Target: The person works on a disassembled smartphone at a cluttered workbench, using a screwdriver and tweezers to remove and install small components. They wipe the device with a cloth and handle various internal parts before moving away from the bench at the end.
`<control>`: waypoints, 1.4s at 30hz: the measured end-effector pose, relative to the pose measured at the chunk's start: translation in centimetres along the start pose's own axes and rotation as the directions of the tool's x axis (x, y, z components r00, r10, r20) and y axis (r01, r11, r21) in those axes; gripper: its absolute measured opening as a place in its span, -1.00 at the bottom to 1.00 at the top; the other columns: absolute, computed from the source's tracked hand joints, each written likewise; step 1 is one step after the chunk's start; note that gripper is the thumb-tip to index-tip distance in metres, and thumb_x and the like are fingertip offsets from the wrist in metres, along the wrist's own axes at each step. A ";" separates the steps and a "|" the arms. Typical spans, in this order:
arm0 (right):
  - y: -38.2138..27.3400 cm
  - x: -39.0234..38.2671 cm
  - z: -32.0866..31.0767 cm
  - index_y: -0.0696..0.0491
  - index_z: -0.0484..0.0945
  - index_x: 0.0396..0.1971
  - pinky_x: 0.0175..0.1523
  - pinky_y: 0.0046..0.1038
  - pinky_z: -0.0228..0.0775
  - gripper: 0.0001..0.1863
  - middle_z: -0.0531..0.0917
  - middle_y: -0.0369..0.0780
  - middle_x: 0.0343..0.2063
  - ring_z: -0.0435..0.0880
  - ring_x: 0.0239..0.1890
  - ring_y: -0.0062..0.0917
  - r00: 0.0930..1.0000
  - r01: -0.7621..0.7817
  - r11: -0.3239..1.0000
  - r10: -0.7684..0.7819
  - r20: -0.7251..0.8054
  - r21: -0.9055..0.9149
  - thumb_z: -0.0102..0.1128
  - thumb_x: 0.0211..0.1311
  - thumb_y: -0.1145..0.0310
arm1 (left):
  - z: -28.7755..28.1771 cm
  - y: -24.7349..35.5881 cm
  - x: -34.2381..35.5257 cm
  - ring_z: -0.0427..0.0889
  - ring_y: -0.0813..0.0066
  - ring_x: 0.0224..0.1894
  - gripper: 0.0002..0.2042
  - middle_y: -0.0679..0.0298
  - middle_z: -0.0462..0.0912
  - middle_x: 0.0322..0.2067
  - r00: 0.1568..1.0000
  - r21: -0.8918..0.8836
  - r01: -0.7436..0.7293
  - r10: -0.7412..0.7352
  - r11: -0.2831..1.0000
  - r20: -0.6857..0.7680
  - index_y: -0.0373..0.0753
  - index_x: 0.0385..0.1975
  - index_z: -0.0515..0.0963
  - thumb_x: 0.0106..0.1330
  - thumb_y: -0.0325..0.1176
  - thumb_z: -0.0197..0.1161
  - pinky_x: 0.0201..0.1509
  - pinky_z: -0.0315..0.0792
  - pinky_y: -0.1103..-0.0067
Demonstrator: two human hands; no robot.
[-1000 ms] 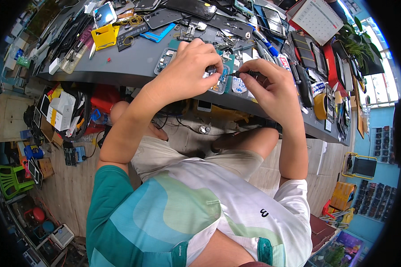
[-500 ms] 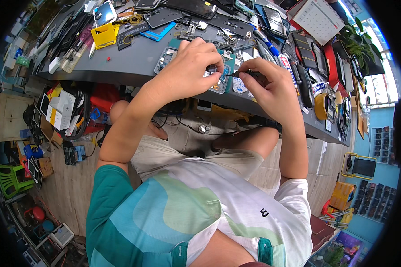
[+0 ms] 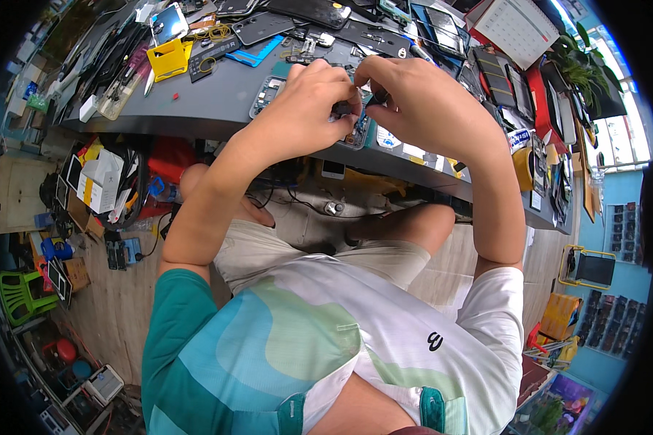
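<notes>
An opened phone (image 3: 265, 97) with bare metal and circuit parts lies on a teal mat at the desk's near edge, partly covered by my left hand (image 3: 308, 105). My left fingers are curled in a pinch around a small black part (image 3: 342, 109) above the phone's right end. Close beside it, my right hand (image 3: 428, 101) arches over with thumb and forefinger closed on a dark slim screwdriver (image 3: 379, 97). Most of the screwdriver, including its tip, is hidden behind the fingers. The fingertips of both hands nearly meet.
Loose phone parts crowd the grey desk (image 3: 218, 119). A yellow holder (image 3: 169, 59) and a blue frame piece (image 3: 257, 52) lie at the left. Dark phones, a desk calendar (image 3: 515, 32) and a yellow tape roll (image 3: 524, 170) are on the right.
My right hand has moved up and left and turned over, so the screwdriver no longer points visibly at the phone. My left hand has hardly moved.
</notes>
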State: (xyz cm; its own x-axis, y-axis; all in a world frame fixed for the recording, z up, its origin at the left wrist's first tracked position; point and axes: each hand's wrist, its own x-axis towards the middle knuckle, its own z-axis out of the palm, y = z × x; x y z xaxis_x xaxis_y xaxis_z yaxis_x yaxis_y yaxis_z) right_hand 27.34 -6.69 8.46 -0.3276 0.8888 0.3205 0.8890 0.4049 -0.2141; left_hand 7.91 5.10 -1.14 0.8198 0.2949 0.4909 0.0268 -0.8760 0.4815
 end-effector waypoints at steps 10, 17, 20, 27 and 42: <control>0.0 -1.1 -0.1 0.14 0.69 -0.10 0.02 0.02 0.65 -0.75 0.86 0.01 -0.26 0.85 -0.15 0.06 0.986 -0.155 0.988 0.155 0.055 0.003 0.53 0.31 0.39 | 0.2 -0.3 0.6 0.62 0.23 0.12 -0.78 0.34 0.74 -0.10 1.000 -0.003 -0.007 0.007 1.000 0.030 -0.21 -0.12 0.77 0.32 -0.30 0.59 0.34 0.33 0.28; -0.3 -1.1 -0.3 0.13 0.69 -0.09 0.04 -0.01 0.67 -0.76 0.85 -0.02 -0.26 0.85 -0.13 0.03 0.974 -0.202 0.979 0.200 0.105 0.007 0.52 0.31 0.44 | -0.2 0.1 1.4 0.58 0.20 0.15 -0.77 0.33 0.76 -0.05 0.993 0.007 0.027 -0.028 1.000 0.113 -0.24 -0.13 0.73 0.30 -0.32 0.56 0.38 0.31 0.25; -0.4 -0.8 -0.2 0.13 0.72 -0.11 0.03 -0.03 0.68 -0.78 0.85 -0.03 -0.27 0.85 -0.14 0.02 0.995 -0.098 0.992 0.098 0.011 0.077 0.53 0.31 0.43 | -0.4 0.2 1.6 0.58 0.19 0.16 -0.77 0.33 0.76 -0.03 0.990 0.017 0.046 -0.047 0.999 0.131 -0.24 -0.14 0.72 0.29 -0.33 0.56 0.40 0.30 0.22; -0.6 -0.7 -0.4 0.13 0.75 -0.13 0.01 0.00 0.69 -0.80 0.85 -0.05 -0.29 0.86 -0.17 0.01 0.998 -0.054 0.996 0.055 -0.008 0.074 0.52 0.32 0.40 | -0.6 0.4 1.9 0.59 0.17 0.18 -0.77 0.31 0.77 -0.05 0.981 -0.010 0.086 -0.083 0.996 0.178 -0.23 -0.13 0.72 0.27 -0.37 0.55 0.45 0.32 0.22; 0.0 -1.9 -0.5 0.13 0.69 -0.09 -0.08 -0.12 0.67 -0.72 0.86 -0.09 -0.22 0.87 -0.23 -0.13 0.987 -0.157 0.987 0.156 0.040 0.041 0.58 0.25 0.49 | -1.0 0.0 2.2 0.60 0.17 0.17 -0.78 0.28 0.72 -0.07 0.974 -0.003 0.046 -0.044 0.999 0.224 -0.22 -0.14 0.77 0.25 -0.35 0.51 0.41 0.36 0.27</control>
State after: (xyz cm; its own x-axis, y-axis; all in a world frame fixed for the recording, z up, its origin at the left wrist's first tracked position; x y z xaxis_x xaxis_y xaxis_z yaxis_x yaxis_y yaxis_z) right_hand 28.11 -8.53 8.27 -0.1977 0.9490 0.2457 0.9155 0.2684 -0.2998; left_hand 9.08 6.10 0.68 0.9252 0.2403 0.2938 0.0627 -0.8602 0.5061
